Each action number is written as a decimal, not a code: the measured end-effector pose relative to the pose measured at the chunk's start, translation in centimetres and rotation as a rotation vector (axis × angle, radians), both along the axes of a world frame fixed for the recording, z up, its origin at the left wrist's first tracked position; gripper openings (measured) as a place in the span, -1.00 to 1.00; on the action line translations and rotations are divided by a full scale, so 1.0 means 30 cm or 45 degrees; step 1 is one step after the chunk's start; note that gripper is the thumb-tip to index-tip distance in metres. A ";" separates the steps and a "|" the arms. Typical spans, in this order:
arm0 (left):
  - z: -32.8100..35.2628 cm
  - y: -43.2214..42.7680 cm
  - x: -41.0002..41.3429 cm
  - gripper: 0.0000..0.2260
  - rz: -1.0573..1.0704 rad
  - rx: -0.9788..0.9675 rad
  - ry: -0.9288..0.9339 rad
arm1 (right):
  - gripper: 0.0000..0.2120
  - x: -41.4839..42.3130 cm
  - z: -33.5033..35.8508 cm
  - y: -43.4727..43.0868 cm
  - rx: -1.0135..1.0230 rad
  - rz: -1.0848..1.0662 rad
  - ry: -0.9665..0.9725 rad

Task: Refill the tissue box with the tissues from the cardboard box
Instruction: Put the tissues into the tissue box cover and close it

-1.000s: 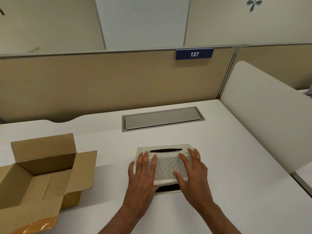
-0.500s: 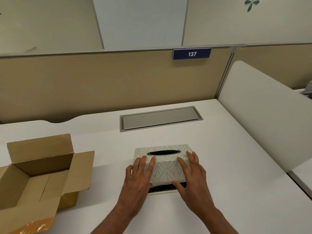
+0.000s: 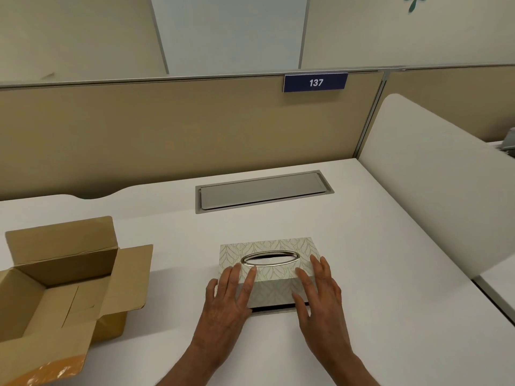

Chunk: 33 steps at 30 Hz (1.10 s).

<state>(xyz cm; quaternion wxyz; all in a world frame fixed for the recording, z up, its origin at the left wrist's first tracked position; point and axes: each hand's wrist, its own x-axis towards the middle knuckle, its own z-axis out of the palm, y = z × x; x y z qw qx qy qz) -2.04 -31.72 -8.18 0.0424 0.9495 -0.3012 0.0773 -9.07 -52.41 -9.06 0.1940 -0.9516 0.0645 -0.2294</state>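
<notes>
A tissue box [image 3: 274, 275] with a pale leaf pattern and a metal-rimmed oval slot stands on the white desk [image 3: 376, 288], just ahead of me. A thin dark gap shows along its near bottom edge. My left hand [image 3: 227, 302] lies on its near left corner, fingers over the top edge. My right hand [image 3: 320, 299] holds the near right corner the same way. No tissue shows through the slot. The brown cardboard box [image 3: 58, 296] sits open at the left, flaps spread, and the part of its inside that I see holds nothing.
A grey cable hatch [image 3: 263, 190] is set flush in the desk behind the tissue box. A beige partition [image 3: 167, 135] with a blue "137" label [image 3: 315, 82] closes the back. A white side panel [image 3: 434, 185] bounds the desk on the right.
The tissue box cover has tipped down towards level, and the dark gap at its near bottom edge has narrowed. Both hands stayed on its near side.
</notes>
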 end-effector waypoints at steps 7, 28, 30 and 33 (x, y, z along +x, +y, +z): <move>-0.008 -0.019 -0.020 -0.39 -0.013 0.012 -0.089 | -0.60 -0.012 -0.027 0.006 -0.211 -0.011 -0.004; -0.060 -0.058 -0.045 -0.36 0.131 -0.212 0.114 | -0.36 -0.023 -0.067 0.002 -0.224 0.118 0.100; -0.057 -0.058 -0.049 -0.35 0.134 -0.192 0.128 | -0.35 -0.026 -0.062 0.002 -0.230 0.127 0.123; -0.046 -0.061 -0.054 -0.36 0.182 -0.178 0.155 | -0.33 -0.030 -0.056 0.004 -0.251 0.122 0.177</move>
